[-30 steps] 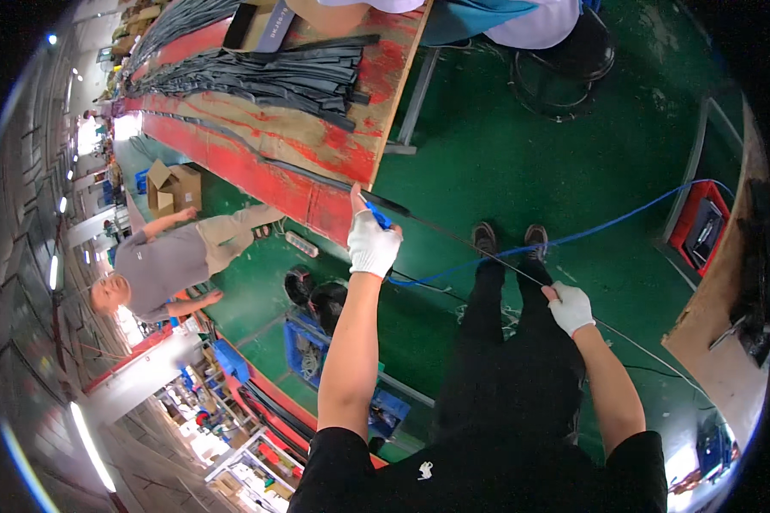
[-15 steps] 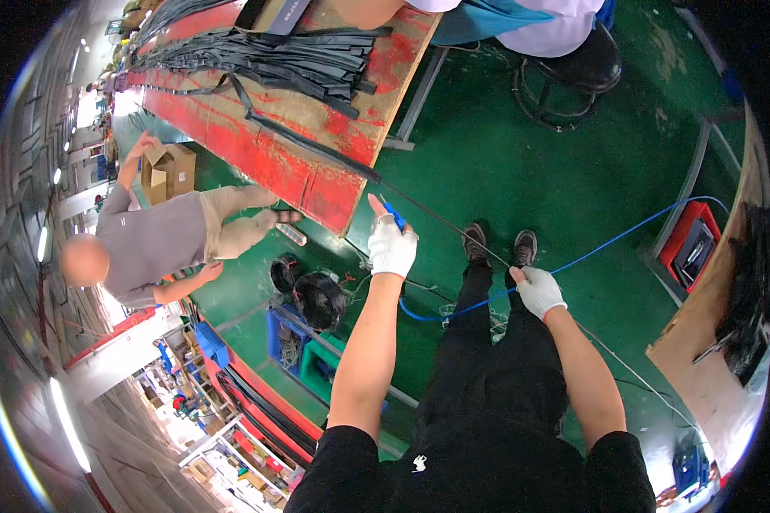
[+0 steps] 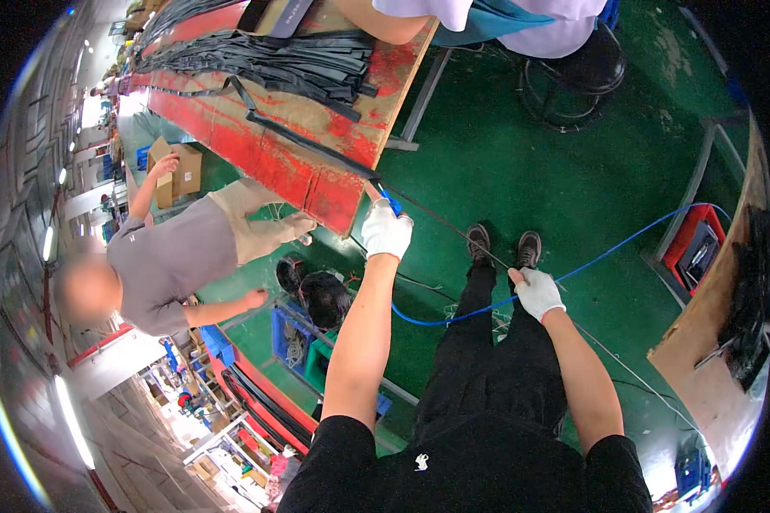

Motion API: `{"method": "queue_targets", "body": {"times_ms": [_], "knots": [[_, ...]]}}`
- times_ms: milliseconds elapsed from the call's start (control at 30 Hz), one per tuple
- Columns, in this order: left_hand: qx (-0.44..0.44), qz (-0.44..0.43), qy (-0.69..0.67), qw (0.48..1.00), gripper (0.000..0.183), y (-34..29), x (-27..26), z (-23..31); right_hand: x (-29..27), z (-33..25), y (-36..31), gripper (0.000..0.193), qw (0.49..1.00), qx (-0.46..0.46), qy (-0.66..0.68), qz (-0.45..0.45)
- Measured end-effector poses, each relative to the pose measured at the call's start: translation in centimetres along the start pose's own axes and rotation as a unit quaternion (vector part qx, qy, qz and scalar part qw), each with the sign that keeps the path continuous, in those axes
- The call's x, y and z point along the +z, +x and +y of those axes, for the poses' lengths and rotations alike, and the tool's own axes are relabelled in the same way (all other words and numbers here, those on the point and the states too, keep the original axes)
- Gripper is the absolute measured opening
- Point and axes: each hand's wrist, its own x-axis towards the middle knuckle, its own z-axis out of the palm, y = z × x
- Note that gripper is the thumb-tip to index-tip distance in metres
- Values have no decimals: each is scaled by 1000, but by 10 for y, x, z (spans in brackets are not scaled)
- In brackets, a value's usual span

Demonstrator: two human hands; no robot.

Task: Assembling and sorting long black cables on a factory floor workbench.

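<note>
My left hand, in a white glove, is closed round a small blue air gun. Its tip meets the end of a long black sleeve at the table's corner. A blue hose hangs from below this hand and curves off to the right. From the sleeve's end a thin cord slants down to my right hand, also gloved, which pinches it in front of my legs. Beyond that hand the cord runs on to the lower right.
A worn red table bears a heap of black strips. A person is at the left near a cardboard box; another sits by a black stool. A red bin stands right, black coils left.
My left hand has moved slightly up and left, bringing the air gun to the sleeve's end. My right hand stays almost in place. The person at the left has come closer.
</note>
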Motion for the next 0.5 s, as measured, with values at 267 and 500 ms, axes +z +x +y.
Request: {"method": "queue_targets", "body": {"times_ms": [267,500], "knots": [[-3,53,3,999,100,0,-4,12,0,4,0,56,1000,-10,-8,10],[24,119,48,991,91,0,-15,14,-3,-3,-10,58,998,-62,-3,21]]}}
